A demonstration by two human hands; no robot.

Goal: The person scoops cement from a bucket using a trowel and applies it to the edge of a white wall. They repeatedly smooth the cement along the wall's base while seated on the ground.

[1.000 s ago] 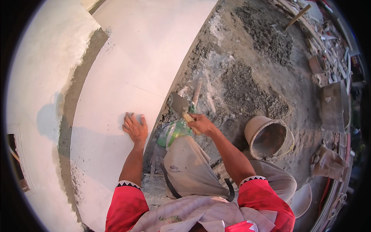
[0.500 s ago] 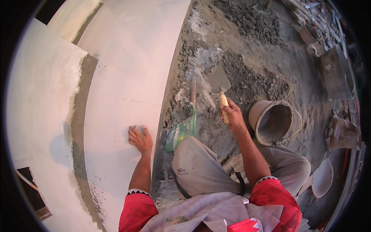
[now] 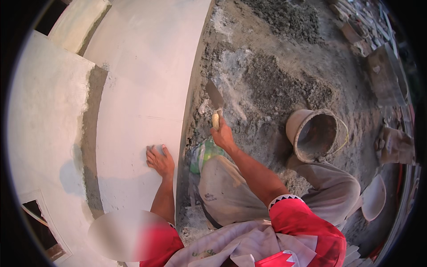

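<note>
My left hand lies with its fingers apart against the pale, smooth wall, holding nothing. A trowel is in my right hand, its fingers wrapped round the wooden handle. The grey blade points up and away, turned partly edge-on, over the rough ground just right of the wall's lower edge. Below my right hand, beside my knee, lies a green and white bag.
A mortar-stained bucket with a wire handle sits right of my knees. Dark loose mortar or sand covers the ground beyond. A white bowl-shaped piece, a crumpled brown bag and scrap wood lie along the right.
My right hand has swung left with the trowel, from over the ground to near the wall, and the blade has turned from broad-side to narrow. My left hand stays at the wall.
</note>
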